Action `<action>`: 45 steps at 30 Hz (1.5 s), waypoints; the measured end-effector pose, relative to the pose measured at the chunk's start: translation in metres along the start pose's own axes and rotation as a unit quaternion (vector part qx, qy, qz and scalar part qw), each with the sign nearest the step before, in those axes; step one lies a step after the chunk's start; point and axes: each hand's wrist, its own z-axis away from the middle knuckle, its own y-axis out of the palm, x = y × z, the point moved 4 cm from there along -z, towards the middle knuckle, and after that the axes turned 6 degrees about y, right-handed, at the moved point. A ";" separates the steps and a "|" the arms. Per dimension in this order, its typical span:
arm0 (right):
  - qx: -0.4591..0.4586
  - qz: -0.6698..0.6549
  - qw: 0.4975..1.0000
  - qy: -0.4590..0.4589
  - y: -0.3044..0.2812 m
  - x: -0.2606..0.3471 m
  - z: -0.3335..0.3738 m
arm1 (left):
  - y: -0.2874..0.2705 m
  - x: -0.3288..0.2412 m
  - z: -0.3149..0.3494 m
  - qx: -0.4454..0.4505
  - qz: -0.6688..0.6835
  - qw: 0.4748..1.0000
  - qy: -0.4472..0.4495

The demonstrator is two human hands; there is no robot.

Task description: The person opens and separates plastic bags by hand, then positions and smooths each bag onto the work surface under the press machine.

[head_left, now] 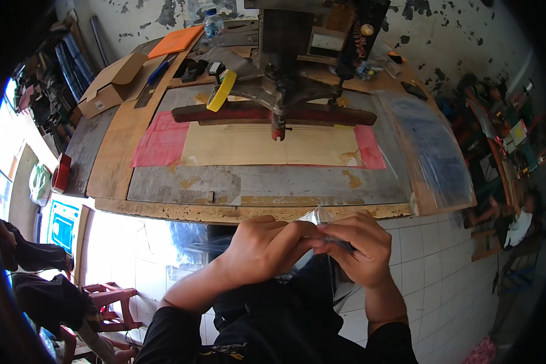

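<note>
My left hand (264,249) and my right hand (364,246) meet in front of my body, just off the near edge of the workbench. Their fingertips pinch a clear plastic sheet (317,215) between them. Part of the plastic sticks up past the fingers toward the bench, and more of it hangs below over my lap. Both hands are closed, with the exact grip partly hidden by the fingers. Beyond them, a cream sheet (273,145) with pink material (161,141) showing at its ends lies under the red bar (224,113) of a heavy press (279,85).
A yellow tape roll (221,91) hangs on the press bar's left side. Stacked clear plastic sheets (434,151) lie at the bench's right. A cardboard box (112,85), orange folder (175,41) and water bottle (213,25) are at the back left. Another person (48,297) sits at lower left.
</note>
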 end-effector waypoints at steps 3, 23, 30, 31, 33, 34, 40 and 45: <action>-0.005 0.020 1.000 0.008 0.003 -0.002 0.001 | 0.001 0.000 0.001 0.011 -0.009 0.999 -0.030; -0.056 -0.062 0.987 0.135 -0.006 -0.023 0.013 | -0.003 0.008 0.009 0.087 0.027 0.992 -0.091; -0.075 -0.053 0.990 0.103 -0.006 -0.031 0.015 | 0.002 0.009 0.009 0.085 -0.036 0.994 -0.054; -0.089 -0.063 0.991 0.080 -0.005 -0.033 0.015 | 0.001 0.009 0.008 0.096 -0.058 0.992 -0.050; -0.144 -0.113 0.976 0.117 -0.002 -0.050 0.016 | -0.003 0.013 0.007 0.084 -0.078 0.992 -0.056; -0.199 -0.161 0.954 0.155 -0.002 -0.063 0.019 | -0.006 0.016 0.005 0.073 -0.095 0.991 -0.061; -0.345 -0.142 0.917 0.138 -0.024 -0.148 0.031 | -0.041 0.050 -0.013 0.089 -0.219 0.968 -0.084; -0.206 -0.161 0.951 0.164 -0.030 -0.173 0.040 | -0.031 0.071 0.018 0.076 -0.177 0.977 -0.090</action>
